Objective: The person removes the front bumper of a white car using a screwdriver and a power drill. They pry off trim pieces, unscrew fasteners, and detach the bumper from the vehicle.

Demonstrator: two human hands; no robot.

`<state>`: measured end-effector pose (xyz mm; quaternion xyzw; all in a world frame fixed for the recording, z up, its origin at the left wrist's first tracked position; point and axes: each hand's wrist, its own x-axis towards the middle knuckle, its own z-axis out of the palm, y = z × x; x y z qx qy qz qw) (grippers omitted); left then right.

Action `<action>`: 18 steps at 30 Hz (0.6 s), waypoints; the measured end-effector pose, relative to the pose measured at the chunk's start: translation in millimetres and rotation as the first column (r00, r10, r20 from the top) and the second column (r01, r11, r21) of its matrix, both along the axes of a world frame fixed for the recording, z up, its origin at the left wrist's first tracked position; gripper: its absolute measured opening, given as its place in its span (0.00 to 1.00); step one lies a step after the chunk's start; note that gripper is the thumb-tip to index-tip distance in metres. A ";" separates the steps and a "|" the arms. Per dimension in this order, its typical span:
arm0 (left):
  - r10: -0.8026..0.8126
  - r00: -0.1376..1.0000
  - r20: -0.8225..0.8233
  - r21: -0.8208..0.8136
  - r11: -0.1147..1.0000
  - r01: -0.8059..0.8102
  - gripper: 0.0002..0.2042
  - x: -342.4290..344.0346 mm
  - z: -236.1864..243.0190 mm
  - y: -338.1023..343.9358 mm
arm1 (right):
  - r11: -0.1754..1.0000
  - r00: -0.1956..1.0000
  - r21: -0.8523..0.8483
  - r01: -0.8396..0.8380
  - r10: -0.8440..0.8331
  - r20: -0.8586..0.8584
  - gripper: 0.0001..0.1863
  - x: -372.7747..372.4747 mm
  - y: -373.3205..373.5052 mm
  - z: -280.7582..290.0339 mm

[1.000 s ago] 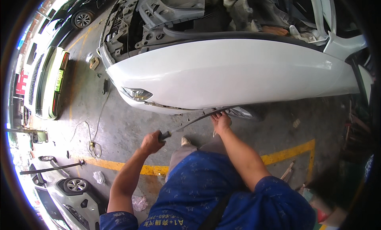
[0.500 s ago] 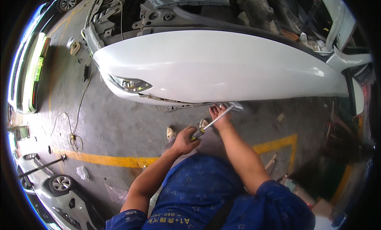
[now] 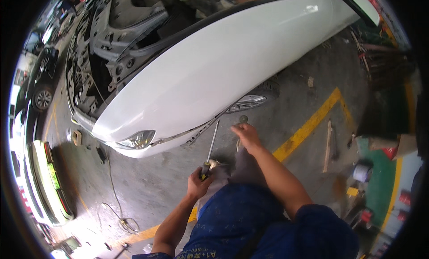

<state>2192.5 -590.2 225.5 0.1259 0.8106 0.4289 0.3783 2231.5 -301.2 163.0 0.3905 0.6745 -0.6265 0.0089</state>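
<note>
My left hand (image 3: 198, 184) is closed round the yellow-and-black handle of a screwdriver (image 3: 212, 140), its long shaft pointing up toward the car. My right hand (image 3: 246, 136) is off the car, to the right of the shaft, fingers partly extended with nothing visible in them. A dark narrow strip (image 3: 203, 128) runs along the lower edge of the white fender (image 3: 210, 67), above both hands. A clear lamp (image 3: 136, 139) sits at the fender's left end. The wheel (image 3: 246, 102) shows below the fender.
The engine bay (image 3: 125, 31) has exposed panels. Other cars (image 3: 42, 98) stand at left. A looped cable (image 3: 127, 223) lies on the floor. Wooden sticks (image 3: 328, 147), a cardboard box (image 3: 404, 145) and a white bucket (image 3: 362, 172) are at right. Yellow lines (image 3: 304, 120) mark the floor.
My view has swung round, tilting the car. My right hand has come away from the fender's lower edge. My left hand now holds the screwdriver upright in the picture rather than slanting rightward.
</note>
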 end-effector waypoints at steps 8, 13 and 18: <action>0.038 0.990 0.135 -0.090 0.996 -0.026 0.10 -8.7 0.0 -32.0 | 0.987 0.909 -0.093 0.131 -0.157 -0.385 0.48 -73.6 -23.0 -84.2; 0.002 0.967 0.255 0.064 0.998 -0.019 0.08 -20.5 -31.7 -23.9 | 0.999 0.875 -0.035 0.033 -0.046 -0.482 0.43 -82.5 -34.3 -105.7; -0.041 0.932 0.359 0.160 0.987 -0.018 0.10 -45.7 -59.3 -29.4 | 0.949 0.967 0.315 -0.004 0.084 -0.240 0.31 -74.0 -38.2 -78.6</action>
